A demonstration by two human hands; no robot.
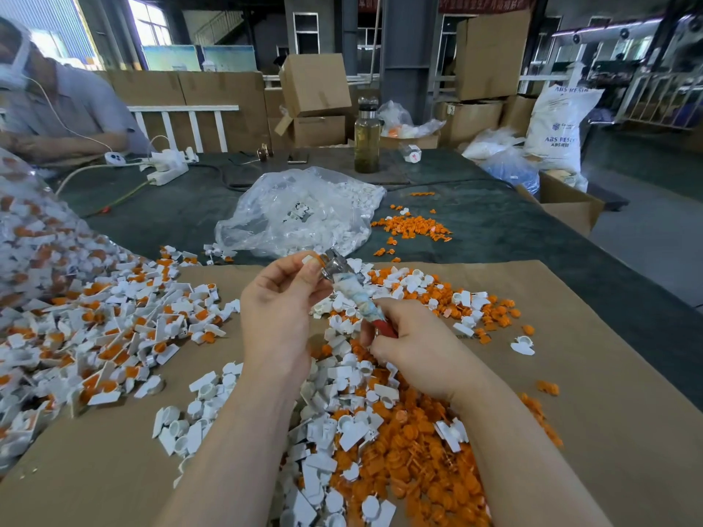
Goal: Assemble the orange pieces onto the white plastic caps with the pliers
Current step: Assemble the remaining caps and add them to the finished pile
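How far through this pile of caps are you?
Done: assembled caps heaped at left. In hand: left hand pinches one white cap at the pliers, gripped by the right hand. Left: loose white caps and orange pieces, plus a bag.

Bare cardboard sheet [593,378] lies open to the right of the right hand [412,351], broken only by a stray white cap [523,345] and a few orange pieces [547,387]. Left of the left hand [275,317], a dense heap of assembled caps [95,336] blocks the way. Between the forearms a mixed pile [380,431] covers the sheet (no bare patch there). Ahead, a clear plastic bag [300,211] of white parts stands just beyond the pliers [344,283].
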